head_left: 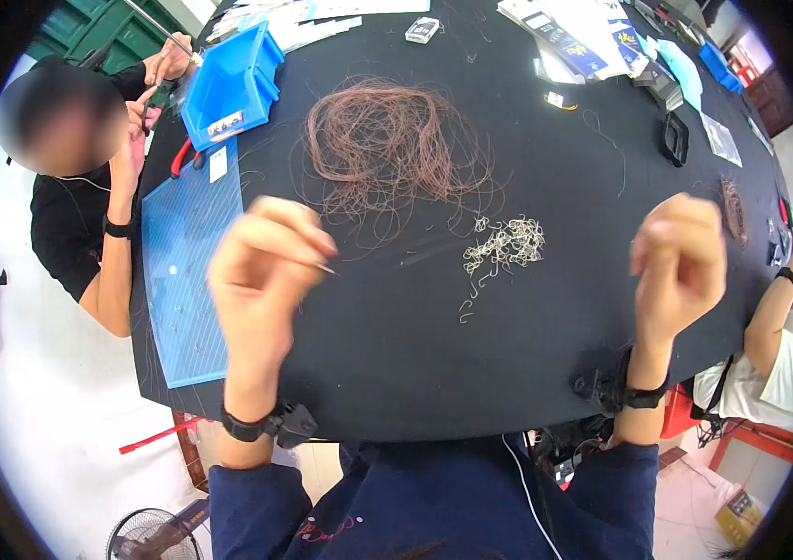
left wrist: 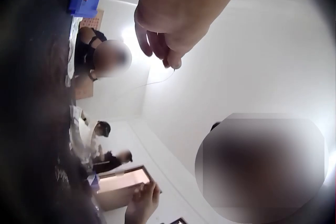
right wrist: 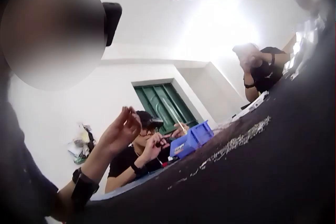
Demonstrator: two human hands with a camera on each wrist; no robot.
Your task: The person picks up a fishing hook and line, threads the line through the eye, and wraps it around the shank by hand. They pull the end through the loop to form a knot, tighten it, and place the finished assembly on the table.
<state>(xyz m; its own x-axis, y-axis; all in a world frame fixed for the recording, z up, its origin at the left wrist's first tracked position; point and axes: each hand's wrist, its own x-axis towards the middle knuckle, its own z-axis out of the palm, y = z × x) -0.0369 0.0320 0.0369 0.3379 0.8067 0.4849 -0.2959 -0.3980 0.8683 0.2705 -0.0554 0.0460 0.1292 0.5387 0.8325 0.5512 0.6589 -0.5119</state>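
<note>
My left hand (head_left: 271, 266) is raised over the table's left part, thumb and fingertips pinched together. A thin fishing line (left wrist: 157, 82) trails from those fingertips in the left wrist view, and a small pale tip (head_left: 326, 270) pokes out in the head view. Off to the right, my right hand (head_left: 681, 266) is held up over the table, blurred, its fingers curled toward the thumb; nothing shows between them. Between the hands lies a pile of small silvery fish hooks (head_left: 508, 245), with several loose ones at its near side. Behind it spreads a tangled bundle of reddish-brown line (head_left: 373, 140).
At left, a blue bin (head_left: 229, 89) stands behind a blue ribbed mat (head_left: 182, 280); red-handled pliers (head_left: 182, 159) lie beside it. Packets (head_left: 560, 42) and a black tray (head_left: 674, 140) sit at back right. One person (head_left: 75, 196) works at left, another (head_left: 779, 355) at right.
</note>
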